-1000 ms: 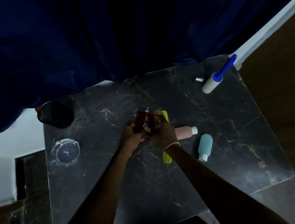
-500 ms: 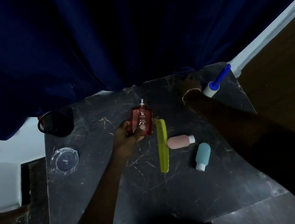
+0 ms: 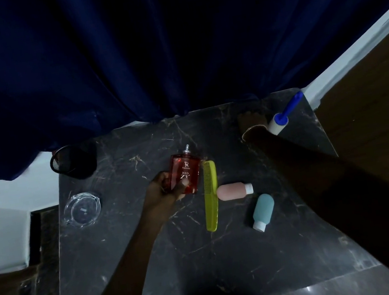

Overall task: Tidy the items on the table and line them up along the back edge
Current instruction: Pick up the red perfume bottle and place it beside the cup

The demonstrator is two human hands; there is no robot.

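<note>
My left hand (image 3: 163, 191) grips a red perfume bottle (image 3: 186, 173) with no cap on its sprayer, thumb across its front, at the middle of the black marble table (image 3: 182, 265). Touching the bottle's right side lies a yellow-green comb (image 3: 211, 193). Right of the comb lie a pink travel bottle (image 3: 234, 191) and a teal travel bottle (image 3: 263, 209). My right hand (image 3: 251, 122) is at the back right edge, beside a white lint roller with a blue handle (image 3: 283, 117). Its fingers are dark and partly hidden, so what they hold is unclear.
A black mesh cup (image 3: 72, 161) stands at the back left corner, with a clear glass ashtray (image 3: 83, 209) in front of it. A dark blue curtain (image 3: 171, 48) hangs over the back edge. A wooden panel (image 3: 374, 104) flanks the right side.
My right hand let go of the perfume bottle and reached to the back right, over the spot by the lint roller where a small silver cap lay. The left hand keeps the bottle alone.
</note>
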